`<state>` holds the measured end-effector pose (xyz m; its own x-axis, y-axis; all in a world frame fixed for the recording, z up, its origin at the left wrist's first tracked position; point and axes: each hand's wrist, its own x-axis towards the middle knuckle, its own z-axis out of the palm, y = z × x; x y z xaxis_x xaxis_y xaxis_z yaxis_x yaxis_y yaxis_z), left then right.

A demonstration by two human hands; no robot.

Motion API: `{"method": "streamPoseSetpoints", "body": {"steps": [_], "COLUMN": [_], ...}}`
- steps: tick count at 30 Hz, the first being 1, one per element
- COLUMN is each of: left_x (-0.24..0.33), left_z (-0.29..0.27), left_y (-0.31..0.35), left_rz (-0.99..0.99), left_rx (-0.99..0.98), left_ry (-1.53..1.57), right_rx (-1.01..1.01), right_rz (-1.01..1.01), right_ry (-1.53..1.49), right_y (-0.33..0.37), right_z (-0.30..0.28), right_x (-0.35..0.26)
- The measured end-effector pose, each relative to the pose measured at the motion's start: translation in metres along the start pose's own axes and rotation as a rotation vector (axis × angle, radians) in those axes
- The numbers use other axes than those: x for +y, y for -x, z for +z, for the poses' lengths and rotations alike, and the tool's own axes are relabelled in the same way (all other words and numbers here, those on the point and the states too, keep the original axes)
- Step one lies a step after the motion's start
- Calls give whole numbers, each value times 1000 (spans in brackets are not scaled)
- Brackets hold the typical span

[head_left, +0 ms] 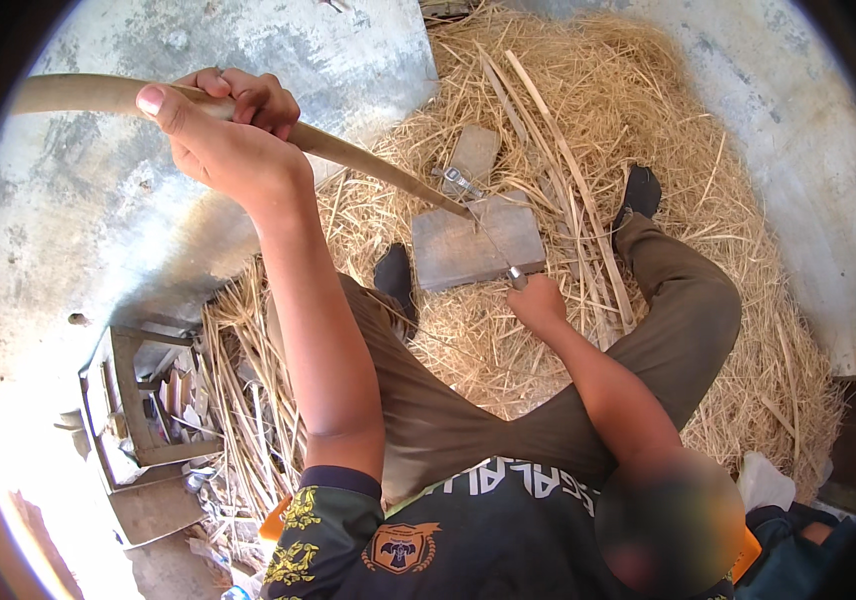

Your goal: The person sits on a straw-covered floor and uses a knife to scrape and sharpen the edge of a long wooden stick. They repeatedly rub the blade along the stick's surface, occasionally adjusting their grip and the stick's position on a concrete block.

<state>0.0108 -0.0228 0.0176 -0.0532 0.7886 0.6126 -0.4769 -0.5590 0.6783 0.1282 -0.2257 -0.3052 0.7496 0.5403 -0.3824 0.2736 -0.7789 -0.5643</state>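
My left hand (228, 135) is wrapped round a long, pale brown bamboo pole (378, 170), raised at the upper left. From there the pole slopes down to the right, and its narrow end meets a worn grey-brown block (468, 250) between my feet. At the block's near right edge, my right hand (540, 303) is closed on a knife (516, 276). Its metal collar shows above my fingers, while the rest of the handle is hidden in my fist. The thin blade points up across the block toward the pole's tip; whether they touch I cannot tell.
Straw-like shavings (608, 90) cover the floor. Long split strips (573, 200) lie right of the block. A small metal tool (461, 182) and a second block (475, 150) sit beyond it. A wooden frame (163, 455) and a bundle of sticks (248, 370) stand left.
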Motion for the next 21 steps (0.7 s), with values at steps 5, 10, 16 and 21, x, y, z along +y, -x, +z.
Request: {"method": "streamPoseSetpoints", "body": {"steps": [5, 10, 16, 21], "left_x": [-2, -3, 0, 1], "left_z": [-5, -6, -5, -2], "left_y": [-2, -1, -2, -2], "left_rz": [-15, -32, -34, -25], "left_rx": [15, 27, 39, 24], "left_ry": [4, 27, 22, 17], "right_rx": [-69, -115, -86, 33], "right_rz": [-81, -182, 42, -163], "right_ry": [-138, -278, -15, -215], "right_y": [14, 17, 0, -4], "right_z": [-16, -21, -5, 0], "right_x": [-28, -36, -3, -8]}}
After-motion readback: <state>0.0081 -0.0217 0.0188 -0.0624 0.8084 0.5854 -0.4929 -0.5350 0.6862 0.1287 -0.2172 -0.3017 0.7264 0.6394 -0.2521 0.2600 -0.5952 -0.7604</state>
